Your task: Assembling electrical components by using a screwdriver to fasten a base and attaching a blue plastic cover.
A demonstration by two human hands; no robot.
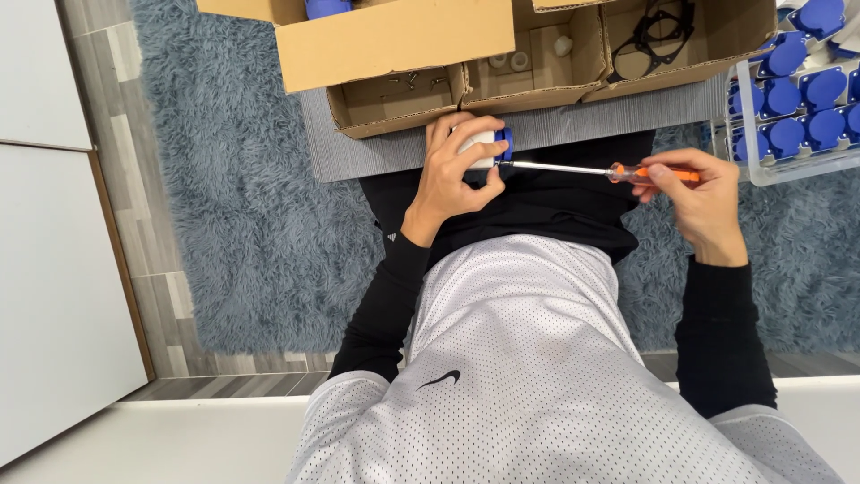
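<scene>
My left hand grips a small white part with a blue cap, held just in front of the cardboard boxes. My right hand holds an orange-handled screwdriver by its handle. The metal shaft runs left, and its tip meets the blue end of the part. Both hands hover over my lap, above black trousers and a white mesh shirt.
Open cardboard boxes stand ahead: one compartment holds small screws, another small white pieces, another black gaskets. A clear bin at right holds several blue-capped parts. A grey shaggy rug lies underneath; a white panel stands left.
</scene>
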